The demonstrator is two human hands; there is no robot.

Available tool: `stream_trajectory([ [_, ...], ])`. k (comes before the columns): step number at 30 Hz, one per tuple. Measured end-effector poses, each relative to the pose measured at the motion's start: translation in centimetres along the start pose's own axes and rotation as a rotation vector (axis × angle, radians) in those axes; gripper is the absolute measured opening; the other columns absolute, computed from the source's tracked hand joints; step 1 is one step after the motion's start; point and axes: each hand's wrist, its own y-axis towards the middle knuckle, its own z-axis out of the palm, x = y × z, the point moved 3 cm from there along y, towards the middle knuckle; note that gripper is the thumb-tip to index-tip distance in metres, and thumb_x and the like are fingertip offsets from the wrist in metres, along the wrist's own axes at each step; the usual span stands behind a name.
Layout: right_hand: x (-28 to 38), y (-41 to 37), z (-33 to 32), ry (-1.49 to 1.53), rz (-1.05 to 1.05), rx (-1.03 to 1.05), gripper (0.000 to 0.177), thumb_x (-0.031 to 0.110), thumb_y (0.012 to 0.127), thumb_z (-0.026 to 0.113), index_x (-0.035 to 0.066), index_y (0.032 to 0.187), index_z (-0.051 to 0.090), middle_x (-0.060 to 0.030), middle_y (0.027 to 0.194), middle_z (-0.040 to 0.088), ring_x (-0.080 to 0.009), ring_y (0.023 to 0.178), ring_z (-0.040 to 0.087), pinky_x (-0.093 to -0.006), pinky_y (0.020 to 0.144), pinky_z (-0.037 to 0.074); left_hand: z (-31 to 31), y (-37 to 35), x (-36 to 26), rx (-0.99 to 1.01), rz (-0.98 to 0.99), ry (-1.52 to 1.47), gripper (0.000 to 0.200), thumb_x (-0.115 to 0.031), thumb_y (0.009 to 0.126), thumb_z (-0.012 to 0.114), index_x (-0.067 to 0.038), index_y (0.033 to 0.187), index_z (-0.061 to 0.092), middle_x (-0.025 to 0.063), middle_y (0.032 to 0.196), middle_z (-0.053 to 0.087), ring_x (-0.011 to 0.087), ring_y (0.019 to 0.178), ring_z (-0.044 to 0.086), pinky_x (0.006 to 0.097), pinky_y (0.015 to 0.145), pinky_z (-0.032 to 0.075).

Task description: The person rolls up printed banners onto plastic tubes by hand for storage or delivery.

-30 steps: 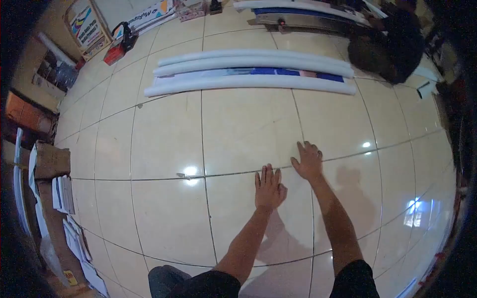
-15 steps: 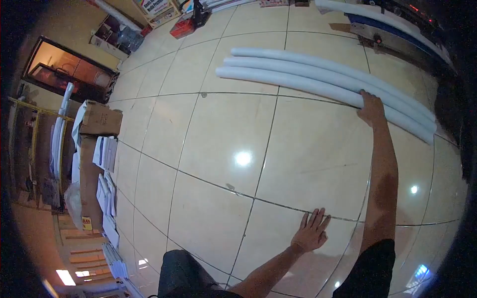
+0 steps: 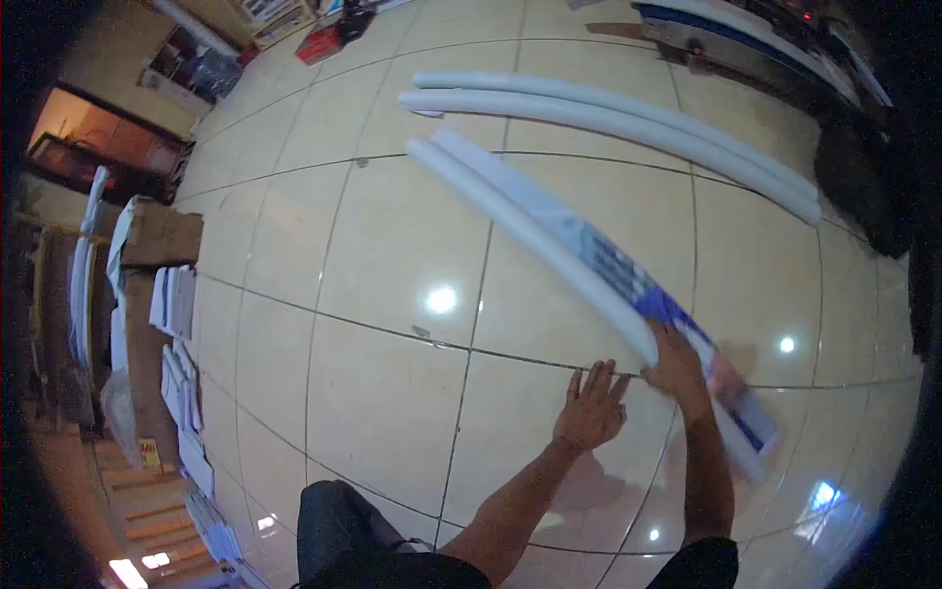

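Observation:
A rolled banner (image 3: 549, 250) lies slantwise over the tiles, white on the outside. A loose strip along its far side shows blue print and dark lettering. My right hand (image 3: 677, 363) is closed around this roll towards its near end; part of the grip is hidden. Just left of it, my left hand (image 3: 591, 410) is open, fingers stretched out, flat on or close above the floor. It holds nothing. Beyond lie two more white rolls (image 3: 608, 125) side by side, apart from both hands.
Tiled floor (image 3: 383, 393) surrounds the rolls. Along the left side are a cardboard box (image 3: 167, 236) and several folded white stacks (image 3: 175, 299). A long machine (image 3: 746, 54) stands at the upper right. A red object (image 3: 319, 44) sits at the back.
My right hand has drawn the nearest of three rolls towards me, turning it slantwise, and its printed edge has come loose. My left hand stays low, fingers spread. The view has shifted slightly.

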Motion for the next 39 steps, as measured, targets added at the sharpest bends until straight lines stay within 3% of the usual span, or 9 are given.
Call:
stream_trajectory([
  [11,-3.8,-44.8,11.5,-0.086,0.465,-0.248,0.060,0.007,0.067,0.065,-0.001,0.124,0.050,-0.0282,0.117,0.052,-0.0477,0.109,0.047,-0.0530,0.099,0.035,2.1,-0.9,0.7,-0.326,0.092,-0.037,0.033,-0.022,0.076,0.054,-0.005,0.104,0.057,0.0168,0.120,0.050,0.0323,0.124,0.040,0.0590,0.103,0.025],
  [17,4.9,-52.2,20.4,-0.001,0.624,-0.528,0.061,0.019,0.067,0.073,0.006,0.123,0.053,-0.0209,0.123,0.050,-0.0413,0.114,0.045,-0.0520,0.094,0.037,-1.3,-3.5,-1.4,-0.133,0.276,0.140,0.037,-0.032,0.073,0.059,-0.007,0.101,0.063,0.0116,0.120,0.053,0.0284,0.124,0.041,0.0586,0.104,0.025],
  [19,5.9,-51.1,17.6,0.050,0.755,-0.280,0.070,0.028,0.069,0.075,0.007,0.130,0.047,-0.0209,0.133,0.043,-0.0391,0.126,0.037,-0.0550,0.099,0.034,-2.2,-4.4,-1.2,-0.162,0.286,0.199,0.048,-0.034,0.077,0.062,-0.007,0.117,0.057,0.0110,0.123,0.052,0.0259,0.121,0.044,0.0507,0.102,0.032],
  [21,8.6,-52.4,14.1,0.005,0.796,-0.207,0.076,0.030,0.071,0.075,0.008,0.135,0.042,-0.0212,0.138,0.038,-0.0388,0.131,0.029,-0.0538,0.103,0.030,0.2,-1.6,6.9,0.275,0.131,-1.309,0.051,-0.028,0.086,0.060,-0.008,0.131,0.046,0.0116,0.127,0.050,0.0221,0.119,0.047,0.0383,0.102,0.037],
  [22,9.5,-53.3,11.7,-0.032,0.814,-0.056,0.081,0.033,0.073,0.074,0.008,0.140,0.036,-0.0215,0.144,0.032,-0.0384,0.137,0.022,-0.0525,0.108,0.026,-4.5,-5.4,5.4,0.064,0.190,-1.195,0.052,-0.030,0.088,0.058,-0.005,0.131,0.044,0.0125,0.127,0.051,0.0214,0.116,0.050,0.0363,0.101,0.039],
  [25,16.5,-58.4,-2.0,0.317,0.560,-0.755,0.079,0.028,0.081,0.069,0.006,0.144,0.027,-0.0214,0.147,0.029,-0.0355,0.138,0.022,-0.0458,0.112,0.021,-23.7,-20.7,-2.2,-0.220,0.462,-1.122,0.041,-0.026,0.097,0.045,0.000,0.129,0.045,0.0133,0.123,0.054,0.0221,0.114,0.052,0.0378,0.101,0.040],
  [30,37.6,-73.0,-22.5,-0.055,0.038,-1.622,0.067,0.015,0.083,0.066,0.006,0.140,0.033,-0.0180,0.142,0.036,-0.0309,0.134,0.032,-0.0414,0.111,0.025,-56.7,-49.1,-7.3,-1.037,1.408,-0.805,0.040,-0.027,0.096,0.044,-0.004,0.128,0.048,0.0130,0.123,0.055,0.0234,0.114,0.053,0.0401,0.102,0.038],
  [32,41.5,-78.1,-23.2,-0.170,0.000,-1.760,0.066,0.015,0.083,0.066,0.006,0.139,0.034,-0.0180,0.142,0.037,-0.0310,0.133,0.032,-0.0413,0.111,0.025,-61.2,-57.1,-7.7,-1.130,1.627,-0.655,0.040,-0.027,0.096,0.045,-0.004,0.127,0.048,0.0132,0.123,0.055,0.0236,0.114,0.052,0.0402,0.102,0.038],
  [39,39.5,-88.3,-9.2,0.003,0.546,-1.706,0.064,0.015,0.082,0.065,0.006,0.138,0.035,-0.0179,0.141,0.038,-0.0310,0.132,0.034,-0.0412,0.111,0.026,-62.5,-67.2,-6.6,-1.247,1.527,-0.514,0.040,-0.028,0.094,0.046,-0.004,0.126,0.049,0.0136,0.124,0.054,0.0240,0.115,0.052,0.0408,0.101,0.039],
])
